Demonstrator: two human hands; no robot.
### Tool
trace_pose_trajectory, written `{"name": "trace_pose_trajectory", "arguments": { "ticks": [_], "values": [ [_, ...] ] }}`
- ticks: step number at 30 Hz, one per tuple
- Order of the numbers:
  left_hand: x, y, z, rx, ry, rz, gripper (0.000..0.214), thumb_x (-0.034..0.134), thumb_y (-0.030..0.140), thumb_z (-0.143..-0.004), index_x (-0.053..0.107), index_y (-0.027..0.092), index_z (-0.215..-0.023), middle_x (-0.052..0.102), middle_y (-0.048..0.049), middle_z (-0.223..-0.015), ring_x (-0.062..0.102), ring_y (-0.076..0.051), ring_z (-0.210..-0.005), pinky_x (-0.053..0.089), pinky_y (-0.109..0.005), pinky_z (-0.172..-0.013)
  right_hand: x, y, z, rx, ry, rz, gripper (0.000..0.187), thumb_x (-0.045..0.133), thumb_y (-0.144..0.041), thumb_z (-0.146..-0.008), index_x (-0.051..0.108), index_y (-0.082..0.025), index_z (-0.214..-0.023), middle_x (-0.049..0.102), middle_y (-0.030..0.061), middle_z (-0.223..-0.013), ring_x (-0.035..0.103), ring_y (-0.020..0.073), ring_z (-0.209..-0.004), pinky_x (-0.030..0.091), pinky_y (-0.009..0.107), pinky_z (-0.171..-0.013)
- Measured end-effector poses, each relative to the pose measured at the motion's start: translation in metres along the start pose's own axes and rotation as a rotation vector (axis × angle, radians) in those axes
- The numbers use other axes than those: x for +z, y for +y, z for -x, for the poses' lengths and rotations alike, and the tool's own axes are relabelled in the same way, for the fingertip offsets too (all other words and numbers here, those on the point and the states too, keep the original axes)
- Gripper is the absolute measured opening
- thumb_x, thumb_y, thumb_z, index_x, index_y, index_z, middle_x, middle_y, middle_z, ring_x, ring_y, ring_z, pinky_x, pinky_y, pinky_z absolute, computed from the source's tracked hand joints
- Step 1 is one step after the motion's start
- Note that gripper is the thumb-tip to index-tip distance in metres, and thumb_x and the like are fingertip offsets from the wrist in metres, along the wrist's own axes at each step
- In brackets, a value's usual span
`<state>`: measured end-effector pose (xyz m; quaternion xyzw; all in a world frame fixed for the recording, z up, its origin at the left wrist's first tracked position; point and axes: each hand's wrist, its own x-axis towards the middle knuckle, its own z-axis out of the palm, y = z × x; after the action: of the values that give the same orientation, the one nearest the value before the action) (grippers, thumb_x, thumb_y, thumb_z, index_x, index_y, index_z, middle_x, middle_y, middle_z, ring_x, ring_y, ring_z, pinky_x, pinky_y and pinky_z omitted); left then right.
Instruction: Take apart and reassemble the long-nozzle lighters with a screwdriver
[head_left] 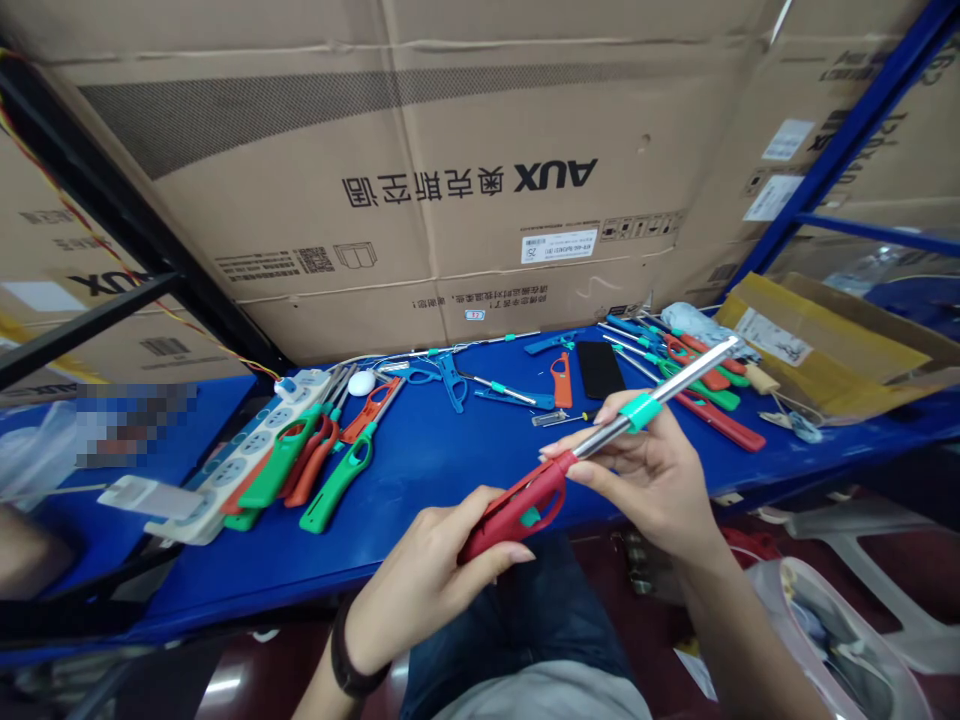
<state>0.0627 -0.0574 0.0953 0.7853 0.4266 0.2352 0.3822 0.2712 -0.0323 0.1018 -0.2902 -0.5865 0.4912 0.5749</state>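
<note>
A long-necked red lighter [525, 497] with a green trigger and a silver tube is held over the table's front edge. My left hand [431, 565] is closed around its red handle. With fingers and thumb, my right hand [652, 465] grips the lighter where the tube meets the handle; a green ring [640, 411] sits partway along the tube. The handle's shell shows a narrow gap along its upper side. Behind my right hand lie several lighters, including another red lighter [721, 420].
On the blue table [420, 470], a power strip [259, 450] and several green and orange lighters [341, 480] lie left. Blue handle pieces [453, 385], an orange piece [561, 380] and a black phone [600, 370] lie farther back. An open cardboard box [832, 350] stands right; a large carton [450, 130] backs the table.
</note>
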Motion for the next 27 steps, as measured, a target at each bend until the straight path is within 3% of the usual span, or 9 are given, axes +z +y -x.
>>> {"name": "trace_pose_trajectory", "arguments": {
  "ticks": [3,8,11,19,27],
  "values": [
    [0.0,-0.01,-0.003,-0.033,-0.023,0.01,0.027,0.046,0.039,-0.094,0.05,0.021,-0.113,0.068,0.0035,-0.072,0.064,-0.012,-0.058,0.045,-0.019,-0.058,-0.003,0.016,-0.01,0.051,-0.017,-0.028,0.034,0.071,-0.02,-0.079,0.044,-0.023,-0.098,0.071,-0.0015,-0.08,0.071,0.0215,-0.09,0.06,0.029,-0.076],
    [-0.002,-0.033,-0.017,-0.069,-0.14,0.164,0.026,0.04,0.043,-0.095,0.049,0.019,-0.09,0.06,0.0049,-0.055,0.056,-0.009,-0.043,0.042,-0.018,-0.047,-0.005,0.049,-0.025,0.121,-0.004,-0.094,0.039,0.074,-0.024,-0.075,0.043,-0.025,-0.098,0.072,-0.0011,-0.082,0.071,0.0224,-0.091,0.058,0.034,-0.08],
    [-0.001,-0.046,-0.023,-0.095,-0.15,0.26,0.028,0.041,0.045,-0.094,0.046,0.018,-0.085,0.054,0.0064,-0.051,0.049,-0.007,-0.039,0.039,-0.017,-0.044,-0.006,0.062,-0.03,0.174,0.013,-0.098,0.04,0.076,-0.028,-0.073,0.044,-0.025,-0.097,0.073,-0.0001,-0.081,0.071,0.0235,-0.09,0.058,0.035,-0.08],
    [0.009,-0.064,-0.03,-0.248,-0.132,0.37,0.033,0.055,0.05,-0.084,0.045,0.019,-0.091,0.053,0.0079,-0.051,0.05,-0.008,-0.035,0.036,-0.015,-0.034,-0.005,0.082,-0.037,0.249,0.061,-0.1,0.047,0.078,-0.033,-0.067,0.043,-0.025,-0.098,0.072,0.0001,-0.079,0.072,0.0247,-0.086,0.059,0.036,-0.077],
    [0.007,-0.068,-0.031,-0.204,-0.145,0.448,0.033,0.059,0.044,-0.084,0.041,0.02,-0.098,0.043,0.013,-0.042,0.042,-0.006,-0.031,0.031,-0.012,-0.033,-0.007,0.087,-0.039,0.287,0.029,-0.137,0.048,0.078,-0.033,-0.067,0.042,-0.025,-0.097,0.071,-0.0008,-0.075,0.071,0.0258,-0.089,0.059,0.037,-0.078]
  ]
}}
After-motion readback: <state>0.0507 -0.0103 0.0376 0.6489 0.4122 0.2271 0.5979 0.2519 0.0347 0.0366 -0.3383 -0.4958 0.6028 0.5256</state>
